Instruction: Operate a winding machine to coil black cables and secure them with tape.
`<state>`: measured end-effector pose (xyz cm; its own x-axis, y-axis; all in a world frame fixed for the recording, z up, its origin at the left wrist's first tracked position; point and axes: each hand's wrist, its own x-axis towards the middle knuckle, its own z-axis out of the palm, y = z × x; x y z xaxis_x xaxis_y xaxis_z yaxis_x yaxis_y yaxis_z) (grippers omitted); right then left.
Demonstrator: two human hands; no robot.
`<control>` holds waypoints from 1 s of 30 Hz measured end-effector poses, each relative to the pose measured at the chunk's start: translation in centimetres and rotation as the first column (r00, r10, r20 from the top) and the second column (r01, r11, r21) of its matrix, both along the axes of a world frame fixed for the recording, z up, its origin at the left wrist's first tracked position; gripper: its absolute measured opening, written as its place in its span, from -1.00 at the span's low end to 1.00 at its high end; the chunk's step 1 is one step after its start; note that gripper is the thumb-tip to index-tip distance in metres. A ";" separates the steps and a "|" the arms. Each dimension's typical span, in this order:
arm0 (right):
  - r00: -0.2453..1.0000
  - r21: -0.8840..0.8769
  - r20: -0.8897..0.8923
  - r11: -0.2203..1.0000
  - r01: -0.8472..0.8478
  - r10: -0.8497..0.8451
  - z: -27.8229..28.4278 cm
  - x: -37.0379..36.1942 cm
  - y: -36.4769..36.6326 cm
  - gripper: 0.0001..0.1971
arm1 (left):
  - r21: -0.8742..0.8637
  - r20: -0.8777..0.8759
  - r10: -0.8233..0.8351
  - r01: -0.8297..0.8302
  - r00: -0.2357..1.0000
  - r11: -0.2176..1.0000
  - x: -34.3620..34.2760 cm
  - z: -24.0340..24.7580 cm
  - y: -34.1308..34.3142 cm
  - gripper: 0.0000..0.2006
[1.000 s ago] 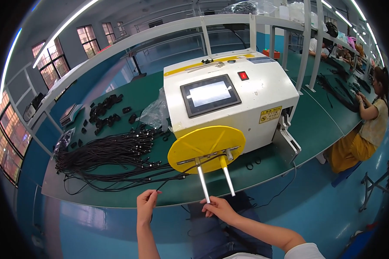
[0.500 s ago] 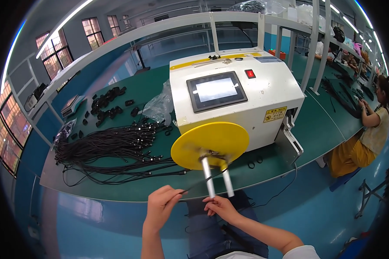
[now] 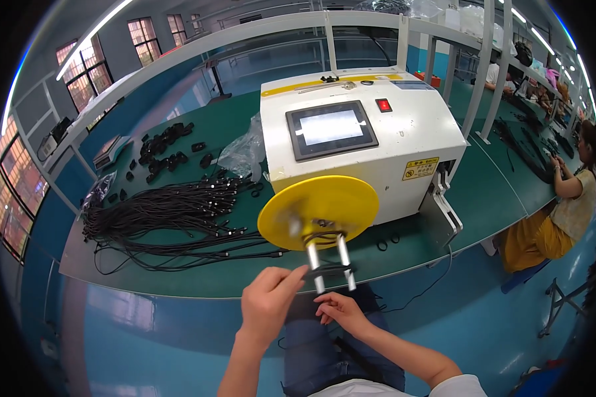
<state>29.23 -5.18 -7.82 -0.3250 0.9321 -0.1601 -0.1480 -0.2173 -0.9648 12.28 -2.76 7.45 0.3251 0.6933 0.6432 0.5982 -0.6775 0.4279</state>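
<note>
A yellow disc [image 3: 278, 212] on the front of the white winding machine [image 3: 371, 165] carries two pale posts that point toward me. Black cable [image 3: 331, 270] is looped round these posts, both close to the disc and near their outer ends. My left hand [image 3: 268, 301] is closed in a pinch on the cable, just left of the posts. Below the post tips, my right hand [image 3: 343, 311] is apart from them, its fingers loosely bent and spread, with nothing visible in them.
Bundled black cables [image 3: 165, 212] lie left of the machine. Behind them are black plastic pieces [image 3: 169, 139] and a clear plastic bag [image 3: 242, 155]. Two black rings [image 3: 388, 241] rest right of the disc. A co-worker [image 3: 576, 192] sits far right. A metal frame [image 3: 331, 43] stands behind.
The cable has gone from a slanting strand at the posts to loops wound round them. My left hand has moved right and nearer the posts; my right hand has shifted slightly up and right.
</note>
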 end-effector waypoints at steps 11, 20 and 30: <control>0.962 0.042 -0.134 0.968 0.246 -0.239 4.1 2.8 -1.1 -0.77 | 0.171 0.018 -0.057 0.053 0.998 0.984 3.7 0.8 -0.1 -0.72; 0.890 0.542 -0.173 0.713 0.444 -0.422 11.7 3.9 -0.1 -0.75 | 0.126 0.058 0.020 -0.027 0.998 0.992 3.8 0.6 -0.4 -0.81; 0.927 0.582 0.029 0.760 0.289 -0.375 13.6 4.1 1.8 -0.86 | -0.055 0.206 0.128 -0.119 0.970 0.991 1.5 4.2 -1.0 -0.58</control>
<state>33.30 -3.41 5.74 0.0068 0.9153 0.4027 0.0314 0.4023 -0.9150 13.75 -3.80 11.61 0.0970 0.7475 0.6571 0.5705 -0.5828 0.5787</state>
